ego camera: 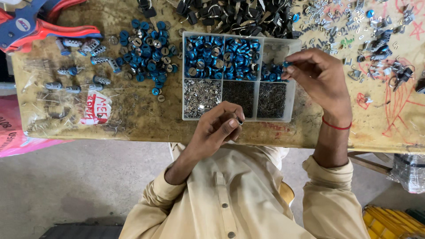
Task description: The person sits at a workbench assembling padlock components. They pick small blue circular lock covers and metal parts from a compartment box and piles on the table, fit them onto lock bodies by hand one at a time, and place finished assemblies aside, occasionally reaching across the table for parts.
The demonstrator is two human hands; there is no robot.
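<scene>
hands (265, 104) raised, fingers pinching small parts

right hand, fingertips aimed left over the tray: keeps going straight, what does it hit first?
Likely the blue caps in the tray's upper right compartment; the right hand already pinches one blue cap just above them. Depth is unclear, so it might pass over them.
</scene>
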